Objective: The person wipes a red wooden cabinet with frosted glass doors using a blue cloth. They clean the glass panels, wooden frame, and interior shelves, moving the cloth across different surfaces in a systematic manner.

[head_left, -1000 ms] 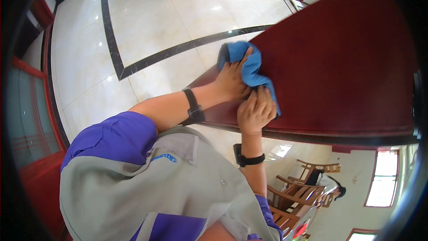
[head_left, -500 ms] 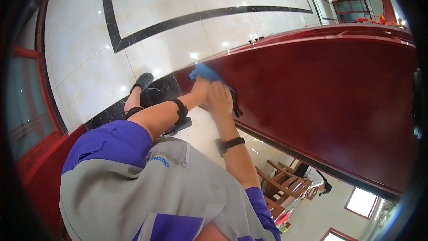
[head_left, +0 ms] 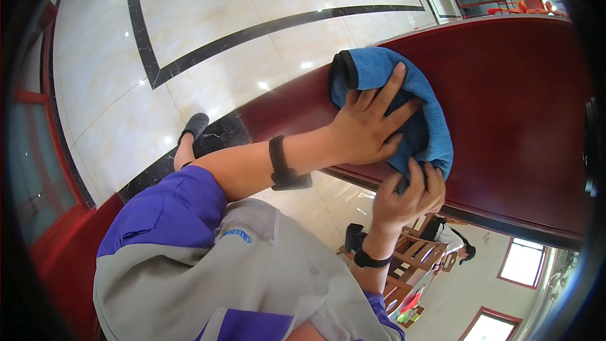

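A blue cloth [head_left: 437, 123] with a dark edge lies bunched and curved against a glossy dark red wooden panel [head_left: 505, 126]. Over its middle, my left hand [head_left: 369, 123] rests with fingers spread, touching the fabric. My right hand [head_left: 410, 196] is at the cloth's lower end, with bent fingers closed on its edge. Part of the fabric is hidden beneath both hands. A black band [head_left: 281, 161] circles my left wrist, and another black band [head_left: 372, 259] is on my right wrist.
Pale floor tiles [head_left: 214, 31] with black border strips spread out at upper left. A red-framed glass door [head_left: 44, 158] stands at the left. Beyond the panel's lower edge are wooden chairs [head_left: 420, 256] and a seated person [head_left: 451, 240]. A foot in a dark clog [head_left: 197, 125] shows nearby.
Both hands have moved right along the panel and apart from each other. The cloth has come with them and is more spread out, and my left hand's fingers are now spread.
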### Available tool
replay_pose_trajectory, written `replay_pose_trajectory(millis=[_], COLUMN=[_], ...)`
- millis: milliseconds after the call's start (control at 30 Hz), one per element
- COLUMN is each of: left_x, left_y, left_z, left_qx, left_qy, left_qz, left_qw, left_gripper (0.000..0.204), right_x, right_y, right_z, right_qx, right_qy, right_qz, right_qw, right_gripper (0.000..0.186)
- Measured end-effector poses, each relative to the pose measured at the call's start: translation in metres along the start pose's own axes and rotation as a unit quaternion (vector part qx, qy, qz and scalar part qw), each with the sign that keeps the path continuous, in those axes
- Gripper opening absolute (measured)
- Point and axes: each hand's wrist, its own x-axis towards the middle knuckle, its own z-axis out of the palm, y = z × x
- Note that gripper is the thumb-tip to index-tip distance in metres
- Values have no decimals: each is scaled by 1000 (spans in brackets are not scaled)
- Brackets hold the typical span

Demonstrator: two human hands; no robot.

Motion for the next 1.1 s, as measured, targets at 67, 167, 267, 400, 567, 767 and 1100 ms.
replay_pose_trajectory(millis=[67, 167, 267, 400, 567, 767, 1100], left_x=[-12, -55, -118, -196, -214, -107, -58], left_y=[-10, -34, -67, -88, -107, -52, -9], left_z=[7, 19, 29, 36, 24, -1, 45], left_qx=[0, 67, 45, 124, 33, 2, -14], left_qy=[-20, -85, -63, -196, -316, -152, -22], left_qz=[-27, -116, -187, -232, -228, -154, 144], left_qw=[999, 987, 979, 945, 920, 976, 989], left_gripper=[59, 58, 56, 41, 37, 40, 42], right_x=[-10, -38, -71, -99, -96, -41, -39], right_y=[-11, -38, -61, -94, -113, -55, 6], right_z=[14, 52, 89, 134, 145, 73, 21], right_qx=[-4, 27, 107, 160, 172, 194, 0], right_qy=[-30, -33, -111, -287, -405, -182, 53], right_qz=[-7, -31, -56, -177, -158, -67, 4], right_qw=[1000, 999, 986, 928, 884, 962, 999], right_gripper=[30, 26, 23, 34, 22, 22, 27])
